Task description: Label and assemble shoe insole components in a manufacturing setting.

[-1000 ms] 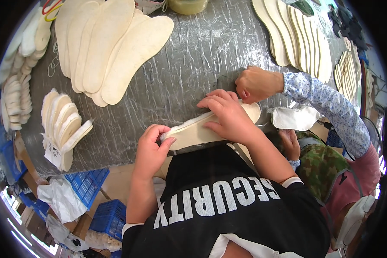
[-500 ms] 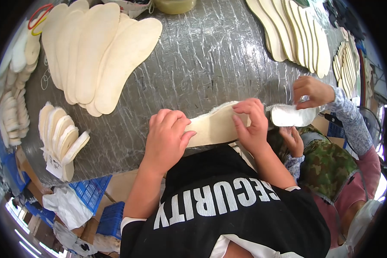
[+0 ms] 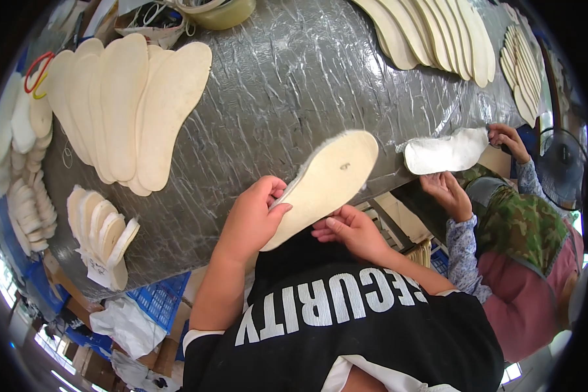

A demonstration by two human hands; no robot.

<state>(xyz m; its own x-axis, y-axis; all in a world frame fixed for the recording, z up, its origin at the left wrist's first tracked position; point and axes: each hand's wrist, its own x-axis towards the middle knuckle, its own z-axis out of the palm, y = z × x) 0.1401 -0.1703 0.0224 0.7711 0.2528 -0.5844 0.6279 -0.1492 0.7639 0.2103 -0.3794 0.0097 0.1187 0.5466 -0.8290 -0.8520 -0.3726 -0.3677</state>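
Observation:
A cream insole (image 3: 336, 173) with a fluffy edge and a small dark mark near its wide end is held tilted above the table's front edge. My left hand (image 3: 249, 215) grips its narrower end, thumb on top and fingers curled around the far edge. At the near edge, my right hand (image 3: 354, 232) has its fingers drawn together against the insole; part of the fingertips is hidden. To the right, a co-worker's hands (image 3: 452, 196) hold a white fluffy insole (image 3: 441, 153).
Cream insoles (image 3: 124, 111) lie fanned at the left, with red-and-yellow scissors (image 3: 39, 75) beside them. Smaller fluffy insoles (image 3: 101, 225) are bundled nearer. More insoles (image 3: 431, 36) lie at the far right. A tape roll (image 3: 225, 14) sits at the back of the plastic-covered table (image 3: 255, 111).
The insole has swung from lying level to tilted, its wide end up and away. My right hand has moved from its far side down to the near edge. The co-worker's hands have spread along the white insole.

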